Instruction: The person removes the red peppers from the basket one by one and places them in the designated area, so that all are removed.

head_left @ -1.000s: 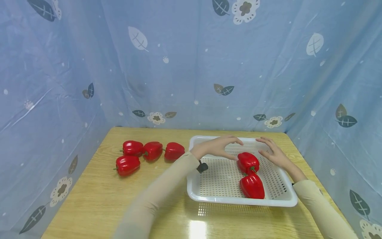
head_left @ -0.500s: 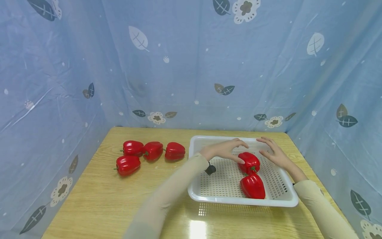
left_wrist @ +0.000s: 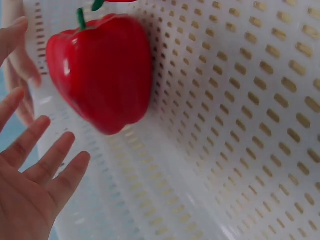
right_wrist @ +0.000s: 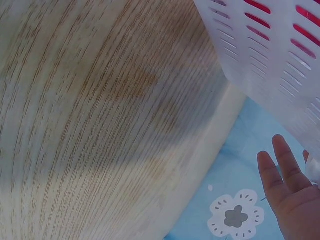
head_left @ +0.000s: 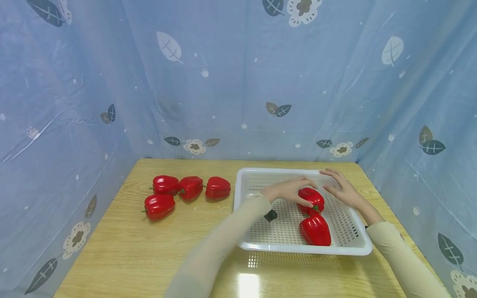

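So there are 2 red peppers sitting in a white slotted basket (head_left: pixel 290 248), over toward its right side. The far pepper (head_left: pixel 315 196) and the near pepper (head_left: pixel 315 230) lie stem end to stem end.

The left hand (head_left: pixel 290 191) is over the far pepper, fingers spread, gripping nothing. Its thumb overlaps the pepper from the head camera; can't tell if it's actually touching. The right hand (head_left: pixel 344 192) is spread too and holds nothing, up by the basket's far right corner. Can't tell if it touches the rim either.

Another 4 peppers lie on the wood-grain bench (head_left: pixel 149 256), left of the basket: a back-left pepper (head_left: pixel 165 184), a front-left pepper (head_left: pixel 159 206) just nearer, a middle pepper (head_left: pixel 191 188), then a right-hand pepper (head_left: pixel 218 188) closest to the basket. Behind it all hangs a blue curtain (head_left: pixel 223 82) with leaves and flowers on it.
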`<state>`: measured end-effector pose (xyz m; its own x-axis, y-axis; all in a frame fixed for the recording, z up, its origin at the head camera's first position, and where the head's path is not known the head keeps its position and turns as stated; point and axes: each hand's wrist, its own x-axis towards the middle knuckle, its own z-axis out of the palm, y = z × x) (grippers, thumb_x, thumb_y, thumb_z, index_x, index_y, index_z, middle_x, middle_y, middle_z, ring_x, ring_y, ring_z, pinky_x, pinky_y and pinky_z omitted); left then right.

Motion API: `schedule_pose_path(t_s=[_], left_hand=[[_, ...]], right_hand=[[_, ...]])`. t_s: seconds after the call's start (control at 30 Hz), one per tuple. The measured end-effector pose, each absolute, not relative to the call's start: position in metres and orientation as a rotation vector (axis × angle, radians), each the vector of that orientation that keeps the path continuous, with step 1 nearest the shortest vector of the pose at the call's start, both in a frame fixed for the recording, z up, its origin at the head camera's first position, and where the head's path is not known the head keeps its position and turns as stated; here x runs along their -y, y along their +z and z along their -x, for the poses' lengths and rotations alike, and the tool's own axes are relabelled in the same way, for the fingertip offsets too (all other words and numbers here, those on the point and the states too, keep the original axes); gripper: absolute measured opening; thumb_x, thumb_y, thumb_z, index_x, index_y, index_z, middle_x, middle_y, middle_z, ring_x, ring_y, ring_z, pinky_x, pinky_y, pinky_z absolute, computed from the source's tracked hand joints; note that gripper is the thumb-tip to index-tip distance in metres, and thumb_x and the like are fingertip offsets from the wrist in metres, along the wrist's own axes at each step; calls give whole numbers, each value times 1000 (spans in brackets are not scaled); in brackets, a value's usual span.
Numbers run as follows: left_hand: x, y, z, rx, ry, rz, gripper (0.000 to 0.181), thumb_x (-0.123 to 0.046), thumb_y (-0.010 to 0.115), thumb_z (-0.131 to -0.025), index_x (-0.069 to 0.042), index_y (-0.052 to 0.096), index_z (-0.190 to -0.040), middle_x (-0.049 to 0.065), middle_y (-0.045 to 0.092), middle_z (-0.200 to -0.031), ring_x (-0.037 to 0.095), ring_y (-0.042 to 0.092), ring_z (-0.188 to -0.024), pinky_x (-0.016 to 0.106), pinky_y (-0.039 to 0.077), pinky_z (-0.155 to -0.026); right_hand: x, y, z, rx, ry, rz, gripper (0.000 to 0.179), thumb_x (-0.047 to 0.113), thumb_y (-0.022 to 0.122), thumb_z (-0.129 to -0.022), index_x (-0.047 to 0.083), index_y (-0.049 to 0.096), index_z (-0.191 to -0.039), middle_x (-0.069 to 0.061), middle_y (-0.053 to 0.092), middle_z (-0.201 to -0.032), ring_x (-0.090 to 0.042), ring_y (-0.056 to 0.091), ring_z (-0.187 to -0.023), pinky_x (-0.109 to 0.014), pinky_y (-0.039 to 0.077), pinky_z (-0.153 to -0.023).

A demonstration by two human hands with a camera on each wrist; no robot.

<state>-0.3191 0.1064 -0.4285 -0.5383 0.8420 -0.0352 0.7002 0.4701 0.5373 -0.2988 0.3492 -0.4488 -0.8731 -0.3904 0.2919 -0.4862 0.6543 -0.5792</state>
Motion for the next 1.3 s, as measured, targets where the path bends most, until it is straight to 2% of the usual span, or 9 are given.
schedule_pose_path(t_s=[0.43,0.63,1.3], left_hand=[[-118,-445,321,-2470,669,-1253,65,-46,68,-79,-28,43,-136,-6,38,-134,7,37,-119,19,42,-91],[-123,-452,323,-2496,650,-1223,63,-44,69,-79,-29,42,-135,-5,43,-131,7,40,-117,16,43,-86],[-119,-439,314,-2555,716,-1117,59,-39,74,-75,-25,47,-126,0,47,-124,10,44,-111,17,45,-80]], right_hand=[[-348,-445,298,2715,1011,-733,50,11,60,-89,4,42,-135,-25,28,-141,-47,27,-127,-73,26,-90],[-348,-445,299,2714,1005,-740,50,13,60,-89,5,42,-135,-25,28,-141,-47,26,-126,-73,26,-90],[-347,-446,298,2711,1018,-724,50,9,61,-88,5,44,-134,-24,28,-142,-47,25,-128,-74,25,-90]])
